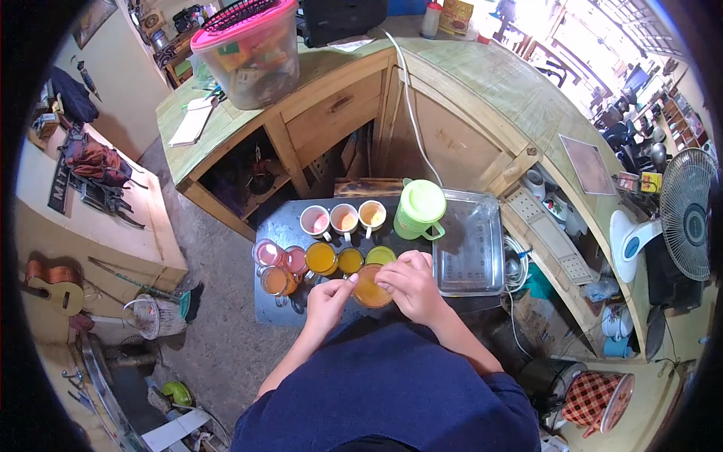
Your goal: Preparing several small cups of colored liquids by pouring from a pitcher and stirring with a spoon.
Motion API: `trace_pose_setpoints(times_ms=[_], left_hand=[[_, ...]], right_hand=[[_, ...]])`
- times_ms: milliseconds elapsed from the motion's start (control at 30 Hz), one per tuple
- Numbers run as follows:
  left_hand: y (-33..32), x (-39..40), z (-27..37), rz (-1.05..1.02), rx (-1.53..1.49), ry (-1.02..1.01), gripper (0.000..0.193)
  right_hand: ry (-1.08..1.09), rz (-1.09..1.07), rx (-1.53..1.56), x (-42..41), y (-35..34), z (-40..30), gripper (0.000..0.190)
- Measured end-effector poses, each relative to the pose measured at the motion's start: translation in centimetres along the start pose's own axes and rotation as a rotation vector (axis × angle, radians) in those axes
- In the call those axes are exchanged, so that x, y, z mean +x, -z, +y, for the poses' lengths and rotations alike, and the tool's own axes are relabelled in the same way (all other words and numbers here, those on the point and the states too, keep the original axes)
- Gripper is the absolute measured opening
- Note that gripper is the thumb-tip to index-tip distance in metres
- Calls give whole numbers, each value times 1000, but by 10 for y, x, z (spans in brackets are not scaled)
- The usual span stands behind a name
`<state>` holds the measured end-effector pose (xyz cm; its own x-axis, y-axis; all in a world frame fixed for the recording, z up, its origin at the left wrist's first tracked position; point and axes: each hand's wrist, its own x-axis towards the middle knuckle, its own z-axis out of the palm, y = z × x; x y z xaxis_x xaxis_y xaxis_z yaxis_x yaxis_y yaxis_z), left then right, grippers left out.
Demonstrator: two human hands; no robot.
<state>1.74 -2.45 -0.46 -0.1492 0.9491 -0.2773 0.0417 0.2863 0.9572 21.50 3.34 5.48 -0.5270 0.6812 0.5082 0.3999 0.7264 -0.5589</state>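
My left hand grips the side of a glass mug of orange-yellow drink at the dark table's near edge. Over its right rim is my right hand, fingers pinched together; whether they hold a thin stirrer or spoon is hidden. Just beyond stand mugs of green drink, dark yellow drink and bright yellow drink. Pink drinks and an orange drink cluster at the left. Behind them, three white cups show pink, orange and yellow contents at the bottom.
A lidded light-green pitcher stands behind my right hand, beside a clear rectangular tray. A wooden counter curves around the table, bearing a pink-lidded plastic tub. A white cable hangs down its front. A fan stands right.
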Motion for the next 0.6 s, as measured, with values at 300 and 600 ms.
trace_pose_setpoints(times_ms=[300, 600], left_hand=[[2, -3, 4, 6, 75, 36, 43], [0, -3, -2, 25, 122, -66, 42]], right_hand=[[-57, 39, 59, 0, 1, -2, 11], [-106, -7, 65, 0, 1, -11, 11]])
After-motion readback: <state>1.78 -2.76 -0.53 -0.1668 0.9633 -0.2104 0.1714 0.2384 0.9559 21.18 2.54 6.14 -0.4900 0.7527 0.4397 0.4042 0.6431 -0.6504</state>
